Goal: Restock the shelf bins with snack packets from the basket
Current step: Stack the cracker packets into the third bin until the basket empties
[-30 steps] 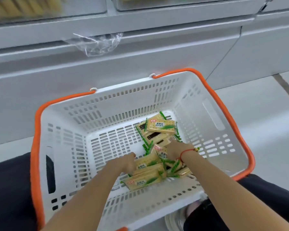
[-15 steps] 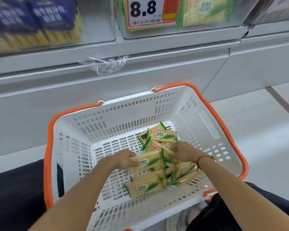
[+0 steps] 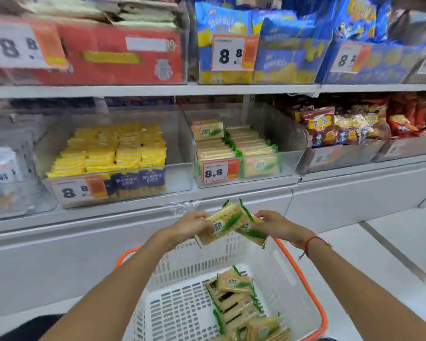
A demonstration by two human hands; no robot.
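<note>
From the head camera, the only view, the left hand [image 3: 194, 226] and the right hand [image 3: 272, 223] are raised above the far rim of the basket [image 3: 303, 279], each curled round its end of a small bundle of cracker packets [image 3: 229, 223]. Gripping from both sides probably keeps the loose packets squared together so they can go in as one stack. Straight ahead, just beyond the hands, sits the clear shelf bin [image 3: 288, 166] that holds the same green-and-cream packets (its price tag [image 3: 220, 171] reads 8.8), with open room above its rows, so I judge it the destination. More packets [image 3: 234, 296] lie in the near right of the basket, left for later loads. To the left, the bin of yellow packets [image 3: 118, 148] looks irrelevant here.
</note>
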